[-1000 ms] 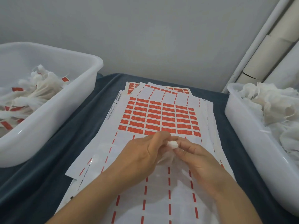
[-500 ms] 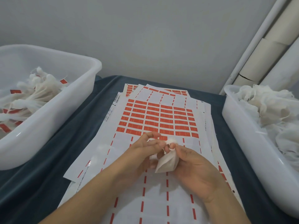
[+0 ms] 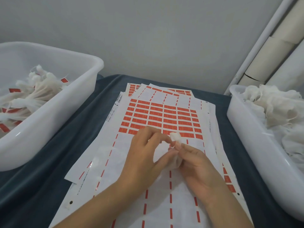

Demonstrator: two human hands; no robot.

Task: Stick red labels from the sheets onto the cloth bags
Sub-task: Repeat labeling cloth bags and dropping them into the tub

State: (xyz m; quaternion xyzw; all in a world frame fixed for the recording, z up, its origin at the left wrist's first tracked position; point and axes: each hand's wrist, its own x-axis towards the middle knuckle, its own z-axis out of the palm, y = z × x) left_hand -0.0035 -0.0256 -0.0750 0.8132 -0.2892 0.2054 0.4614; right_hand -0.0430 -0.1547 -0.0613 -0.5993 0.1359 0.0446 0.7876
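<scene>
Step in hand, as judged: preparing one cloth bag (image 3: 175, 139) for its label; no red label is visible on it yet, and none seems lifted from the sheet. The bag is held above the top label sheet (image 3: 164, 119), just below the last full row of red labels (image 3: 158, 116). Right hand (image 3: 202, 163) grips the bag, fingers curled round its body, with the bunched top poking out at 12 o'clock from the fingertips. Left hand (image 3: 148, 155) pinches the bag's edge from 9 o'clock, thumb and forefinger meeting at the cloth; the other fingers are loosely bent. Whether a label is already stuck to a fingertip cannot be told. Next move likely calls for freeing the left fingers, peeling one red label from the nearest row at 12 o'clock, and pressing it flat on the cloth while the right hand keeps hold. White bin (image 3: 49, 102) at 9 o'clock on the surface holds bags that carry red labels, probably the finished lot; white bin (image 3: 246, 137) at 3 o'clock holds plain cloth bags, probably the stock to do.
</scene>
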